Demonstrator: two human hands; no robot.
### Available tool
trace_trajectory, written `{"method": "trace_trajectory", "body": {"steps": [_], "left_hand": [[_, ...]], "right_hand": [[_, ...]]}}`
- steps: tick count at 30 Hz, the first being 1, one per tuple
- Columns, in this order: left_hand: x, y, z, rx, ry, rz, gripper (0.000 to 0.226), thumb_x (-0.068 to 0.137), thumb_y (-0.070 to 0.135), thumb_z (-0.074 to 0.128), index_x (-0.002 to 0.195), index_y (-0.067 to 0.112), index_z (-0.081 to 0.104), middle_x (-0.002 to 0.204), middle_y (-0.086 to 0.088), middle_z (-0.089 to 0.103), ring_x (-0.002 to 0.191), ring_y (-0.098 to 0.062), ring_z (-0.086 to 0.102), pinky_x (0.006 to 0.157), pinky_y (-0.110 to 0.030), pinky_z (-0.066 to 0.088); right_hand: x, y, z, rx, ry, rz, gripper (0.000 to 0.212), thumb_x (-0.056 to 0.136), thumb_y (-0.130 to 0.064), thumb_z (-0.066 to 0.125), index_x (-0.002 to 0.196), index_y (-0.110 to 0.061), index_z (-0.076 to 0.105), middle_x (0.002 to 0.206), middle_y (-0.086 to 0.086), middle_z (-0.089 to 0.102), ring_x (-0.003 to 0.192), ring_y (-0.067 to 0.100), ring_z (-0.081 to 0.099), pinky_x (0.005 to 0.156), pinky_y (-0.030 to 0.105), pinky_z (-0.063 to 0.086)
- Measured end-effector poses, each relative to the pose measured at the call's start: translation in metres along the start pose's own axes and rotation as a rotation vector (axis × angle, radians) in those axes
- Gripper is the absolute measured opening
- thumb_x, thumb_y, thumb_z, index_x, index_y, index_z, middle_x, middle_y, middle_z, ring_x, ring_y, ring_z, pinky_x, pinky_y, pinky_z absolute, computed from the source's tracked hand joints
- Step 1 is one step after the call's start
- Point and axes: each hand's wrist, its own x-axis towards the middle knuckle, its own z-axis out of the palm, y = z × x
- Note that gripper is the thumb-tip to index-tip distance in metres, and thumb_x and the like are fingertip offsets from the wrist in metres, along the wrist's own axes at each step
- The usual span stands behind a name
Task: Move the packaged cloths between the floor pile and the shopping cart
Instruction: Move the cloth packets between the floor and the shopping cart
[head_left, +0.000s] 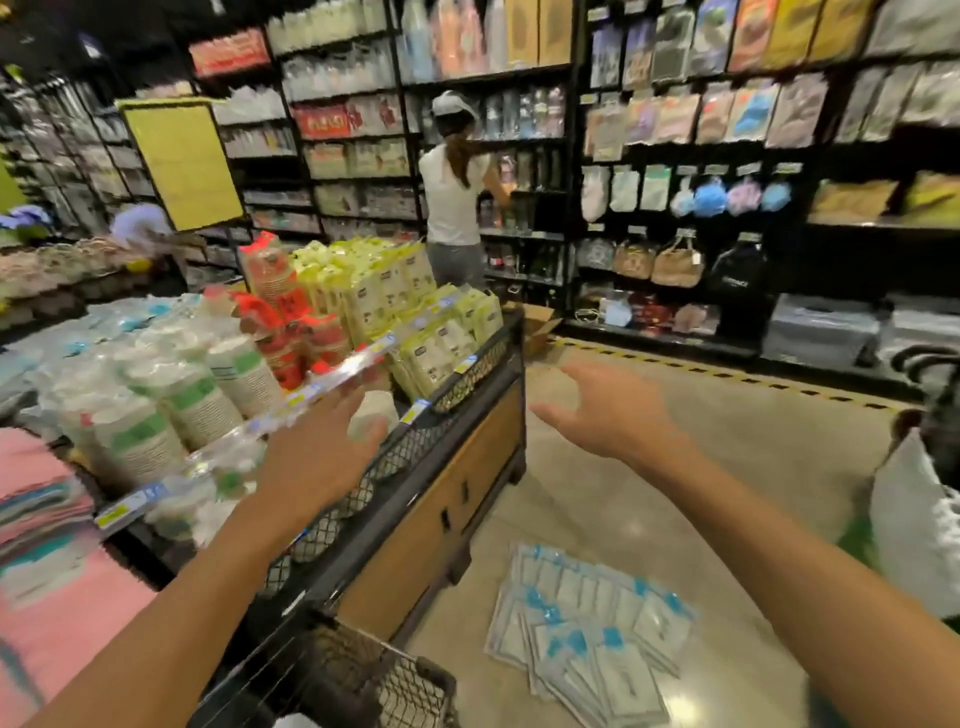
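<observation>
A pile of flat packaged cloths, clear wrappers with blue tags, lies spread on the floor at lower centre. One corner of the black wire shopping cart shows at the bottom edge, left of the pile. My left hand reaches forward over the display table's mesh edge, fingers straight, by a clear price-label strip; it holds nothing. My right hand hovers in the air above the floor, fingers spread and empty, well above the pile.
A wood-sided display table with a black mesh rim holds paper cups, red packs and yellow-green packs. Folded pink cloths lie at the left. A person stands at the far shelves. A white bag sits at the right.
</observation>
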Motion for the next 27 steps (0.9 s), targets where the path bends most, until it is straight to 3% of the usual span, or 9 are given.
{"method": "trace_trajectory", "body": {"steps": [8,12,15,19,27], "left_hand": [[0.028,0.115,0.060,0.035,-0.069,0.122,0.079,0.092,0.080,0.019,0.156,0.036,0.030,0.163,0.002,0.036,0.143,-0.024,0.043,0.106,-0.052,0.046],[0.035,0.182,0.094,0.077,-0.081,0.119,0.082,0.090,0.083,0.013,0.155,0.038,0.030,0.162,0.001,0.036,0.143,-0.027,0.043,0.114,-0.070,0.025],[0.036,0.225,0.119,0.069,-0.098,0.091,0.071,0.097,0.073,0.023,0.158,0.038,0.026,0.167,0.005,0.026,0.149,-0.026,0.034,0.117,-0.072,0.010],[0.033,0.267,0.147,0.027,-0.163,0.084,0.067,0.099,0.069,0.028,0.159,0.037,0.026,0.167,0.004,0.023,0.150,-0.028,0.032,0.119,-0.071,0.003],[0.049,0.317,0.207,0.052,-0.215,0.135,0.065,0.101,0.064,0.032,0.159,0.034,0.028,0.166,0.000,0.028,0.148,-0.028,0.036,0.120,-0.068,0.007]], "right_hand": [[-0.026,0.148,-0.009,-0.008,0.005,0.172,0.083,0.088,-0.083,0.042,0.154,-0.032,0.042,0.158,0.001,0.049,0.146,0.026,0.043,0.119,0.060,0.030],[-0.031,0.225,-0.009,-0.007,-0.003,0.216,0.082,0.089,-0.081,0.043,0.154,-0.031,0.042,0.156,0.000,0.050,0.144,0.027,0.046,0.119,0.064,0.030],[-0.036,0.279,-0.003,-0.008,-0.007,0.249,0.082,0.090,-0.080,0.044,0.154,-0.030,0.042,0.157,0.002,0.050,0.142,0.028,0.049,0.117,0.062,0.034],[-0.049,0.338,0.004,-0.013,-0.037,0.315,0.083,0.091,-0.080,0.044,0.155,-0.027,0.041,0.159,0.005,0.047,0.143,0.030,0.047,0.118,0.060,0.034],[-0.064,0.408,0.034,0.019,-0.047,0.430,0.083,0.091,-0.079,0.045,0.151,-0.022,0.046,0.151,0.006,0.055,0.134,0.033,0.055,0.111,0.056,0.044]]}}
